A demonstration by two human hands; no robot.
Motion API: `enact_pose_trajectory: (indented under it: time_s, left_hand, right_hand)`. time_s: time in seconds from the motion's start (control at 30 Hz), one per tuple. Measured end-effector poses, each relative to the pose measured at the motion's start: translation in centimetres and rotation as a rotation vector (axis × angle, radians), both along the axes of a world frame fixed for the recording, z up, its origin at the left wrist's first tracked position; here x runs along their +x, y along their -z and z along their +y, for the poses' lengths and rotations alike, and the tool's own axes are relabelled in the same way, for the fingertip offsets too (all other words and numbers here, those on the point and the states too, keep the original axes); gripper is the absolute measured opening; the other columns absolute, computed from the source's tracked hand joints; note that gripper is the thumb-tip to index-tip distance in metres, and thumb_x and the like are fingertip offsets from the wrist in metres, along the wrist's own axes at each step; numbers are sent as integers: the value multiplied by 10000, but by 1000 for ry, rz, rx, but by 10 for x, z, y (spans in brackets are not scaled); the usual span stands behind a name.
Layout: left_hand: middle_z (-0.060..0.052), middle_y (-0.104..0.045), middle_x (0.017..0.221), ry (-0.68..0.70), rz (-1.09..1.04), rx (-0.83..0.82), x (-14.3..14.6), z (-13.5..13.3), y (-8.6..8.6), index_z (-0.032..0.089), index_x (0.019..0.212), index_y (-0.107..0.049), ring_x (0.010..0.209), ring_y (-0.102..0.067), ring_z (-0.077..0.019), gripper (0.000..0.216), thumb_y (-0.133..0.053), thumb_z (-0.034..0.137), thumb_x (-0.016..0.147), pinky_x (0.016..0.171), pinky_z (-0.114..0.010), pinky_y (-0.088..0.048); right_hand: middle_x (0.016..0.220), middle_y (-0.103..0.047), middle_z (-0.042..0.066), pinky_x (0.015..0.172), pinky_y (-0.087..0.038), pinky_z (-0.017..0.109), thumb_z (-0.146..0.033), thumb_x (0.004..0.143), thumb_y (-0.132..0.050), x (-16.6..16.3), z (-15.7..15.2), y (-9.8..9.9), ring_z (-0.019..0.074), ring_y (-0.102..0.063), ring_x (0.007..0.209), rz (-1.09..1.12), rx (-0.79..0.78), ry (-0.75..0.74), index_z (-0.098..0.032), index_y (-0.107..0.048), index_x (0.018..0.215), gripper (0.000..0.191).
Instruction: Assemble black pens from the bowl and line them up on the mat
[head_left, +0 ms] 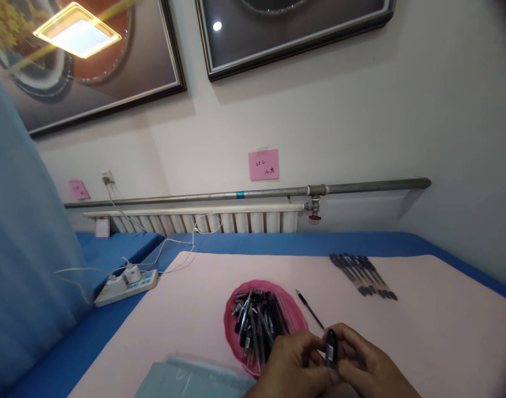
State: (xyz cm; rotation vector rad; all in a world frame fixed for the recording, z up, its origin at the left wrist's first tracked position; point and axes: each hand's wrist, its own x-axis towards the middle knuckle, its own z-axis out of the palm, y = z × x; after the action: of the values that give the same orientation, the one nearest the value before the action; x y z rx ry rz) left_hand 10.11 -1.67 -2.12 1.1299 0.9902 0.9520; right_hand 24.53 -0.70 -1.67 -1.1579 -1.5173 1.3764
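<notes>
Close together at the bottom of the head view, my left hand (292, 365) and my right hand (363, 362) are both closed around a black pen cap (331, 347) with a small white label. The cap stands nearly upright between the fingertips, and its lower part is hidden by them. A thin black pen refill (310, 309) reaches from the cloth toward my fingers; whether they touch its near end I cannot tell. Just left of the hands is a pink scalloped basin (228, 326) with many loose pen parts (257, 320), partly covered by my left hand.
A row of several black pens (363, 276) lies on the pink cloth (435, 326) at right. A pale blue plastic bag (190, 381) is at the front. At left are a power strip (128, 287), cables and a blue curtain (25, 249). A radiator (236, 221) lines the wall.
</notes>
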Motion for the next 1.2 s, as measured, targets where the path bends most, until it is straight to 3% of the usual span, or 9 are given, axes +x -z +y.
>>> enact_pose_trajectory:
  time_s: [0.27, 0.63, 0.87, 1.2]
  left_hand:
    - [62, -491, 535, 9, 5, -5, 0, -1, -1, 127, 849, -646, 419, -456, -75, 314, -715, 260, 572, 441, -211, -369]
    - [53, -498, 545, 16, 22, 0, 0, -1, -1, 132, 839, -643, 438, -457, -80, 260, -618, 170, 582, 455, -211, -351]
    - [31, -515, 600, 6, 133, 52, -2, 0, 1, 132, 840, -662, 546, -475, -93, 253, -640, 152, 589, 504, -202, -350]
    - [43, -496, 586, -37, 256, 90, 0, -2, 1, 126, 791, -656, 542, -416, -75, 198, -627, 151, 597, 487, -195, -277]
  right_hand:
    - [616, -546, -34, 597, -419, 239, -236, 634, -539, -1, -1, -7, 156, -545, 629, -23, 8, -5, -223, -516, 680, 53]
    - [635, -571, -22, 591, -420, 232, -246, 639, -530, -1, -2, -6, 161, -561, 638, -51, 2, -2, -228, -515, 692, 58]
    - [624, -562, -27, 598, -423, 236, -210, 616, -487, -3, -2, -9, 165, -549, 627, -70, 2, -21, -234, -503, 687, 77]
    - [596, -537, -34, 568, -398, 220, -175, 583, -460, -3, -2, -6, 154, -526, 613, -117, 30, 0, -232, -480, 656, 95]
